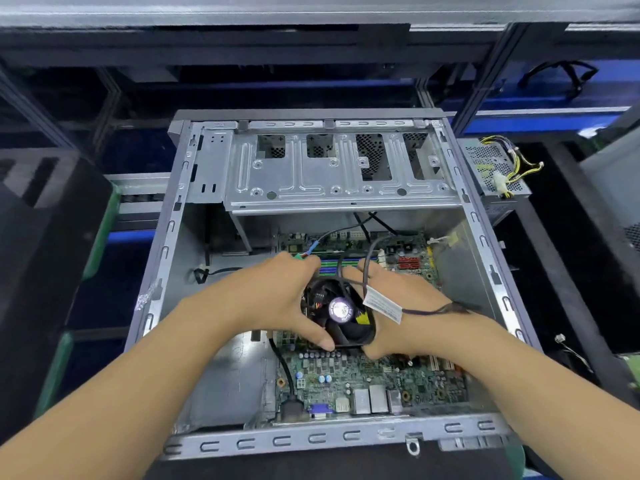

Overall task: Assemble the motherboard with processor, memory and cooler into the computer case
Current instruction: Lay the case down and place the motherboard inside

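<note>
We see the black round cooler fan with its silver hub sticker [341, 311] sitting on the green motherboard [374, 379] inside the open grey metal computer case [332, 436]. Our left hand [277, 299] curls around the cooler's left side; our right hand [401, 320] cups its right side. A thin black tagged cable [367, 265] drapes over the right hand. Beyond the cooler spans the case's silver drive bracket [343, 174].

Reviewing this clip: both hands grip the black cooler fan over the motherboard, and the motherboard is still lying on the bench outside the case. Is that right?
Not quite. The head view shows the motherboard already lying inside the open computer case, not on the bench. The rest holds: the left hand and right hand both grip the black cooler fan over the motherboard.
</note>
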`<state>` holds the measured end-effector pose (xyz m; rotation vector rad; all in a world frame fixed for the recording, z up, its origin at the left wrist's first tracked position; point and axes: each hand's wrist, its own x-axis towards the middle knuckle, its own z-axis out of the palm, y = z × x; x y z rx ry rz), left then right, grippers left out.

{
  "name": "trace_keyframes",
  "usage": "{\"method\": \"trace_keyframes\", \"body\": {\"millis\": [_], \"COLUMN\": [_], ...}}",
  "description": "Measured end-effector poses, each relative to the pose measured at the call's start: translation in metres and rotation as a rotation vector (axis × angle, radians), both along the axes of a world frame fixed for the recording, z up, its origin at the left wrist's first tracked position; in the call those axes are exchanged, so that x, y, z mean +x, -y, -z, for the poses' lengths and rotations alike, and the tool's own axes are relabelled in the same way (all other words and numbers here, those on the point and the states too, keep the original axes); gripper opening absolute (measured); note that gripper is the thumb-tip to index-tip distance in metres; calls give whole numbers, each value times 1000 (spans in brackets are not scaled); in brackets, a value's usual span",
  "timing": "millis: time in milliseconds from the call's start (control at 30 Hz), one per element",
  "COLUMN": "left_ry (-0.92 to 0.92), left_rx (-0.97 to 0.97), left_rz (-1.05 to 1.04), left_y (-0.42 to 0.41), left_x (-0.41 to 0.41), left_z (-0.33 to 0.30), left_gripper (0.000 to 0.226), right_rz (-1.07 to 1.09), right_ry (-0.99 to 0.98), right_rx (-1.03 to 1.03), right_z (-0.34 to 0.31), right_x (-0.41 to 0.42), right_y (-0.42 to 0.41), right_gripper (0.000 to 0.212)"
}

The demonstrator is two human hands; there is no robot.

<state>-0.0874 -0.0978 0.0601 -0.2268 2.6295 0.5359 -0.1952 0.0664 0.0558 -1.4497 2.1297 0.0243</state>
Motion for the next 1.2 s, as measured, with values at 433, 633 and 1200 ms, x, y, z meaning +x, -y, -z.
{"method": "trace_keyframes", "body": {"millis": [433,633,1200], "left_ry": [48,27,14], "left_rx": [-100,-139,-205], "left_rz": [125,129,201], "left_y": [-1,-1,1], "left_x": [-2,-3,-4], "left_z": [6,7,4], "left_gripper": [81,77,82], "right_rz": [107,139,113], "right_ry": [221,254,236], "right_rx": [-100,-126,-108], "right_z": [3,9,2], "right_x": [-4,-5,-4], "right_y": [-3,-3,-3], "right_gripper": [64,70,82]}}
